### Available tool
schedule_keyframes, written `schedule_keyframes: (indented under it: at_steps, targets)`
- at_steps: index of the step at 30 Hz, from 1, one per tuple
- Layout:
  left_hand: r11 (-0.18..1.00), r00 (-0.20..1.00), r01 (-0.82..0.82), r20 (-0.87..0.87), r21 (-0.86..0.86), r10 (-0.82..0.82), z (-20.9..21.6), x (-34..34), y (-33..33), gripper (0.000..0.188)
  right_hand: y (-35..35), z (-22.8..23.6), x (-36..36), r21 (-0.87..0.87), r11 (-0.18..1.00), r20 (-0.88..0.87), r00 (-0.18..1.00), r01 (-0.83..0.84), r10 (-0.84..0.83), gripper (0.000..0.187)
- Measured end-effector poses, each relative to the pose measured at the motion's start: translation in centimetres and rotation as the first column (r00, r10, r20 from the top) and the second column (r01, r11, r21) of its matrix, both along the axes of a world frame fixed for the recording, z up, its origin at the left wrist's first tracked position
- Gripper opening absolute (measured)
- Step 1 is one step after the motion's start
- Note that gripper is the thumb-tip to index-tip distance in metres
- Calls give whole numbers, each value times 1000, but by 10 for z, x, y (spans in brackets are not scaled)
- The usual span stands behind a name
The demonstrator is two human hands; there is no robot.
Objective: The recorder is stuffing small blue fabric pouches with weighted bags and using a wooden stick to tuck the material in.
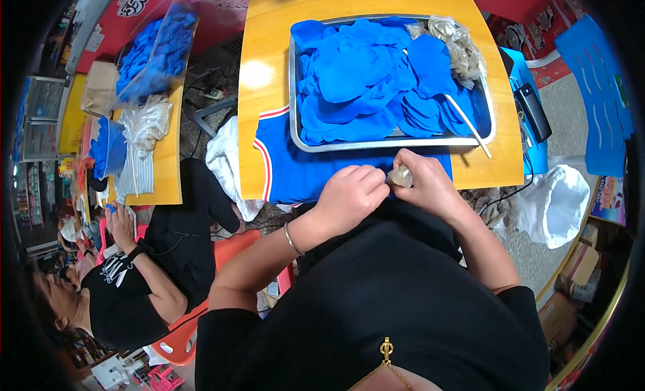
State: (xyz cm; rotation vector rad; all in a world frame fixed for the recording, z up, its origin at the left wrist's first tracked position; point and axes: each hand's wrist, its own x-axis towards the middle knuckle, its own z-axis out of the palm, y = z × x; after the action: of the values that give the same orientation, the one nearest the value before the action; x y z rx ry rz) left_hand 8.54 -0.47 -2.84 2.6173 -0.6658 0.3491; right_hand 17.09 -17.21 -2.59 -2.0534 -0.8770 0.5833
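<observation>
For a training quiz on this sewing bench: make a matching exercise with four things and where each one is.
Things:
1. metal tray
2. small clear packet
3. blue garment with red-and-white trim
4. black device

Places:
A. pinched between the left hand and right hand
B. on the wooden table, filled with blue fabric pieces
C. right of the table, on a blue surface
D. under the tray's near edge

Pairs: 1-B, 2-A, 3-D, 4-C

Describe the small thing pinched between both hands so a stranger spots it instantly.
Start at the yellow table with the metal tray of blue fabric pieces. At its near edge, the two hands meet over a blue garment. Between them sits a small pale translucent packet, the only non-blue item there.
</observation>
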Motion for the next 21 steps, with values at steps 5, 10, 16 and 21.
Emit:
schedule_keyframes:
  at_steps: [5, 10, 16, 21]
  targets:
    - [999, 999, 24, 34, -45, -22, 2, 0, -3, 14, 5, 3, -8, -61, 998, 275, 961, 19, -1, 25]
    - [844, 969, -202, -227, -496, 98, 3, -2, -1, 18, 0, 8, -1, -23, 1000, 101, 995, 19, -16, 21]
    - [748, 916, -274, -400, -604, 13, -7, -2, 13, 11, -7, 13, -1, 46, 988, 154, 978, -149, 140, 24]
    - [638, 888, -336, -459, -693, -32, -8, -4, 4, 11, -8, 25, -6, -90, 989, 224, 965, -116, 134, 26]
